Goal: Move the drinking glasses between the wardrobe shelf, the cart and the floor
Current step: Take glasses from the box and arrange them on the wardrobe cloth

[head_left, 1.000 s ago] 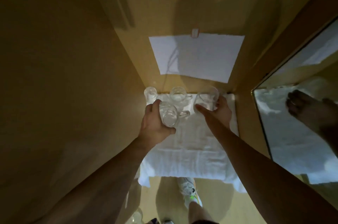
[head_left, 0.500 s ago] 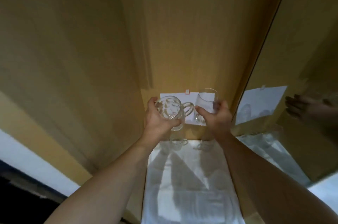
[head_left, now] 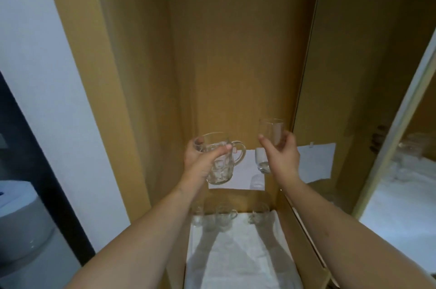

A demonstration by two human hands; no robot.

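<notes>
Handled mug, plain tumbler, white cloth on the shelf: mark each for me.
Handled mug (head_left: 220, 172), head view, on its dimpled lower body below the left hand.
Plain tumbler (head_left: 271, 127), head view, on its upper wall above the right hand.
White cloth (head_left: 238, 262), head view, on its bare middle.

Glass mug (head_left: 220, 163) in left hand (head_left: 200, 161), tall glass (head_left: 269, 144) in right hand (head_left: 282, 154).

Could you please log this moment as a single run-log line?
left hand: grips dimpled mug, lifted | right hand: grips plain glass, lifted | white cloth: three glasses at its far edge
</notes>
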